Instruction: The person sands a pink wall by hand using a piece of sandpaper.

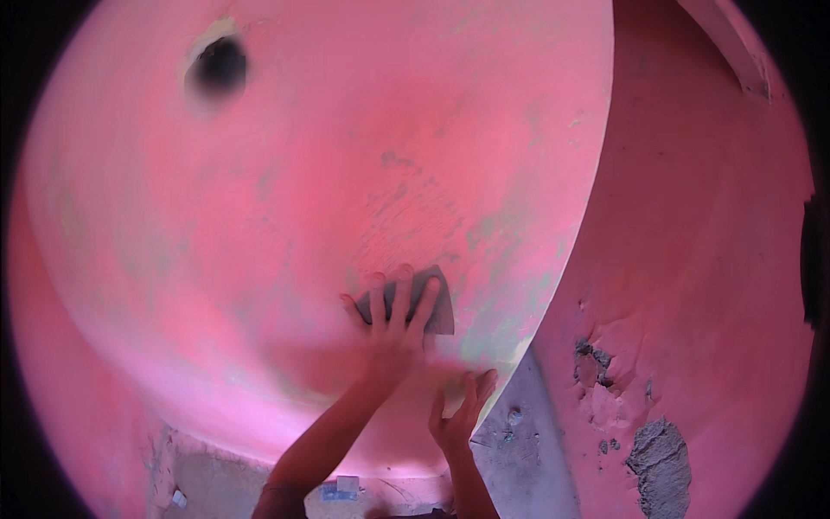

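Observation:
A large, curved pink panel (311,194), painted or plastered, fills most of the view, with green and grey patches and a patch of rough ridges. My left hand (392,324), fingers spread, presses a dark grey sheet (442,311), apparently sandpaper, flat against it just below the ridges. Whether the left thumb grips the sheet is unclear. Lower and to the right, my right hand (462,412) lies on the panel by its edge, fingers apart, holding nothing visible.
A dark, blurred hole (220,68) is at the panel's upper left. Behind the right edge stands a pink wall (681,214) with broken plaster and exposed grey patches (663,464). Below are a grey floor (525,454), a small block (347,483) and a small white object (179,498).

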`<action>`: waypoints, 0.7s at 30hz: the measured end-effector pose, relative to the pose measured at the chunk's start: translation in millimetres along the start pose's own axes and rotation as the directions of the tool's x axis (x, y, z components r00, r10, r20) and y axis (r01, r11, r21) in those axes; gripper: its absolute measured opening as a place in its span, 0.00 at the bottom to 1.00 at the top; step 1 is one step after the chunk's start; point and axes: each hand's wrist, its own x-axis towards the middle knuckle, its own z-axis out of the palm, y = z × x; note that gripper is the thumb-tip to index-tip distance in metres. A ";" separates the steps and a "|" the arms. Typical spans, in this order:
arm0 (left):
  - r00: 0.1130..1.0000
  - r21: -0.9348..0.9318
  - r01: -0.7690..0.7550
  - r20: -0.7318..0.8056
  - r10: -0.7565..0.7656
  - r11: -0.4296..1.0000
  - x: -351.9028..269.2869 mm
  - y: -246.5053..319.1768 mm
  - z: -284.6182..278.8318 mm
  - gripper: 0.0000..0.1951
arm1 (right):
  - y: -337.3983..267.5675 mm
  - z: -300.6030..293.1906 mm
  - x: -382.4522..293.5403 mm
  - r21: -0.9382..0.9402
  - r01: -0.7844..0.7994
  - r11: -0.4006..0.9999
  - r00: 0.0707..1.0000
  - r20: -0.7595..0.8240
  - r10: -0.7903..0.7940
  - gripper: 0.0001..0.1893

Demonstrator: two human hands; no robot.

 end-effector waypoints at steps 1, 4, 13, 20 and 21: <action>1.000 0.004 0.009 -0.017 -0.009 1.000 18.8 -2.4 -9.6 0.33 | 2.1 -1.1 -1.0 -0.014 0.001 1.000 1.000 -0.007 -0.001 0.35; 0.994 0.031 0.024 -0.109 -0.020 0.999 105.5 -14.9 -43.7 0.32 | 3.3 0.2 -0.1 -0.009 -0.012 1.000 1.000 -0.007 0.012 0.34; 0.995 0.029 0.057 -0.081 -0.055 0.998 48.2 11.6 -12.0 0.29 | 5.5 7.8 -4.2 0.023 -0.033 0.999 0.999 -0.028 0.033 0.35; 0.987 -0.008 0.020 -0.160 -0.021 1.000 100.2 -10.3 -39.1 0.29 | 11.2 14.9 -6.2 0.043 -0.013 0.999 0.998 -0.056 0.016 0.37; 0.984 0.026 0.004 -0.176 0.000 1.000 132.2 -16.5 -53.6 0.30 | 9.7 15.5 -7.7 0.039 -0.008 0.999 0.998 -0.058 0.011 0.37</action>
